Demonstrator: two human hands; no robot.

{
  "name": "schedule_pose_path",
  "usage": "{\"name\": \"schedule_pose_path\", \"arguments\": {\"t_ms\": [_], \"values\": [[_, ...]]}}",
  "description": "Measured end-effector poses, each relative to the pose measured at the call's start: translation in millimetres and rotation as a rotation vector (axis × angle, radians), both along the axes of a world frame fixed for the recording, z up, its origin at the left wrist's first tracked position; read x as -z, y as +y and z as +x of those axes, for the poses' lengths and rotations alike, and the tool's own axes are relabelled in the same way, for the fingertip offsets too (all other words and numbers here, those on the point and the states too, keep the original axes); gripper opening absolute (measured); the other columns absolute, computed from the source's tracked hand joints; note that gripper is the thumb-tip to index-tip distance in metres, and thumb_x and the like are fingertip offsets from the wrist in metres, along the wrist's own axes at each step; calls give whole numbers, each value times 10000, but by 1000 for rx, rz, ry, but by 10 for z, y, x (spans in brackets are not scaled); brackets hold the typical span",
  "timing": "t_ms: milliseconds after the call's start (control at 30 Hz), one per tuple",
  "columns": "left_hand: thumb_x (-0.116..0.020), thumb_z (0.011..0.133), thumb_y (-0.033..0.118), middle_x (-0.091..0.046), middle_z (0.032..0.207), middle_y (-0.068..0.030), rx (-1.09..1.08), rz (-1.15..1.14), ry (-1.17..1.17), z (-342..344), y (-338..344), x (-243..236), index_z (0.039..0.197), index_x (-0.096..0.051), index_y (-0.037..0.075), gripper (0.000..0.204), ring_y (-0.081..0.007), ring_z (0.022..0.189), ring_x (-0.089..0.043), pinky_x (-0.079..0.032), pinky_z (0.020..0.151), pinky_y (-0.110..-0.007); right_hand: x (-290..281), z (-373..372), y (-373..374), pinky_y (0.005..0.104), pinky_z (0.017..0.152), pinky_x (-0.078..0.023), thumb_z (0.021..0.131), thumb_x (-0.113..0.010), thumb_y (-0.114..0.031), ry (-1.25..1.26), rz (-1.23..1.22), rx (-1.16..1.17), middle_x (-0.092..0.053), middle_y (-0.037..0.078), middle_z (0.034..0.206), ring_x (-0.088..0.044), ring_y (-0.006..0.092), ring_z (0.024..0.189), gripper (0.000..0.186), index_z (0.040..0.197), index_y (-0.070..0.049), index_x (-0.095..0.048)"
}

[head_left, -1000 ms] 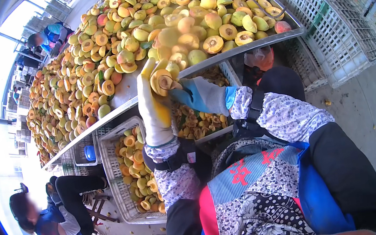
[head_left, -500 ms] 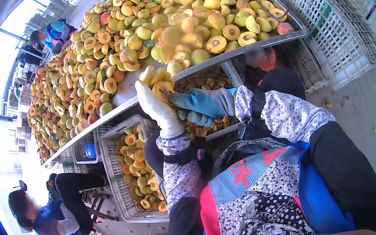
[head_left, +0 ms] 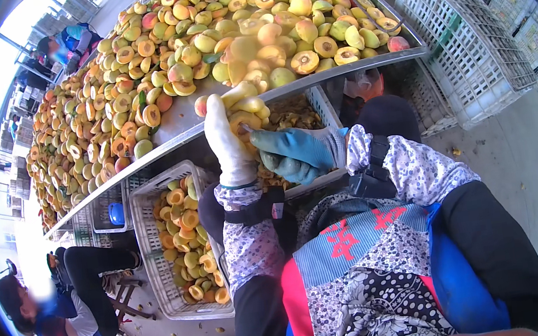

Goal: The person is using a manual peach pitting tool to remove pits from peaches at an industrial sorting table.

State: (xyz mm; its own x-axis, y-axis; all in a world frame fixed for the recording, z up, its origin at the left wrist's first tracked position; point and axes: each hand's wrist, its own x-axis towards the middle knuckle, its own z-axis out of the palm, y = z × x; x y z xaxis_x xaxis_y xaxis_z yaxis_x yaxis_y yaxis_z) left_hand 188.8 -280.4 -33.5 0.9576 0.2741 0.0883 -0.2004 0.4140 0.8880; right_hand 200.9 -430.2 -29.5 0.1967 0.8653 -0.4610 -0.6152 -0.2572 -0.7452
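My left hand (head_left: 227,136), in a white glove with yellow fingers, is closed around a cut peach half (head_left: 239,124) above the table's near edge. My right hand (head_left: 294,153), in a blue-grey rubber-coated glove, grips a small metal tool; only its tip (head_left: 246,128) shows, against the cut face of the peach half. The rest of the tool is hidden in the fist. A reddish peach piece (head_left: 201,106) shows beside my left hand at the table rim; whether the hand touches it I cannot tell. Many halved peaches (head_left: 183,71) are heaped on the metal table (head_left: 174,131).
A crate (head_left: 148,250) of peach halves stands left of my knees. Below my hands, another crate (head_left: 323,109) holds brownish-yellow scraps. Stacked white crates (head_left: 468,43) rise at the right. A seated person (head_left: 65,314) is at lower left, another person (head_left: 69,45) at the table's far left.
The view has shifted slightly. A reddish peach piece now shows beside my left hand. Both hands stay together at the peach half, with the right thumb and tool tip angled at its centre.
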Motion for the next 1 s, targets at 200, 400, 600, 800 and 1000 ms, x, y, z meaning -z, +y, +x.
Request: {"name": "schedule_pose_path", "arguments": {"t_ms": [200, 400, 600, 800, 1000], "values": [[-405, 1016, 386, -672, 749, -130, 167, 320, 111, -36, 143, -24, 1050, -667, -67, 525, -183, 600, -620, -504, 555, -267, -25, -109, 0, 286, 410, -367, 920, -412, -677, -310, -237, 36, -455, -10, 581, -409, 111, 436, 597, 814, -106, -551], [-391, 1020, 393, -656, 816, -130, -74, -113, -36, -77, -12, 32, 1190, -600, -67, 533, -192, 699, -611, -502, 644, -298, -39, -45, 146, 292, 415, -386, 910, -423, -670, -213, -171, -1, -491, 21, 600, -447, 139, 439, 604, 816, -88, -555], [-414, 1031, 384, -685, 789, -133, 93, 143, 80, -67, 125, 81, 1103, -641, -66, 509, -162, 602, -591, -482, 548, -276, -8, -104, 90, 273, 387, -312, 912, -452, -650, -260, -243, 36, -399, -31, 530, -354, 91, 408, 552, 796, -117, -532], [-441, 1000, 424, -610, 675, -115, 133, -224, -38, -58, 128, 120, 1113, -614, -64, 530, -226, 557, -572, -483, 533, -308, -19, -15, 88, 261, 376, -280, 924, -457, -640, -105, -117, -95, -363, -40, 525, -330, 84, 410, 555, 816, -105, -560], [-436, 1000, 440, -616, 772, -116, -95, -150, -105, -94, 255, 68, 1147, -590, -46, 531, -221, 651, -575, -487, 569, -319, 73, 190, 279, 380, 612, -524, 939, -472, -587, -985, -254, -148, -663, 147, 726, -646, 254, 610, 608, 910, -17, -683]]}}
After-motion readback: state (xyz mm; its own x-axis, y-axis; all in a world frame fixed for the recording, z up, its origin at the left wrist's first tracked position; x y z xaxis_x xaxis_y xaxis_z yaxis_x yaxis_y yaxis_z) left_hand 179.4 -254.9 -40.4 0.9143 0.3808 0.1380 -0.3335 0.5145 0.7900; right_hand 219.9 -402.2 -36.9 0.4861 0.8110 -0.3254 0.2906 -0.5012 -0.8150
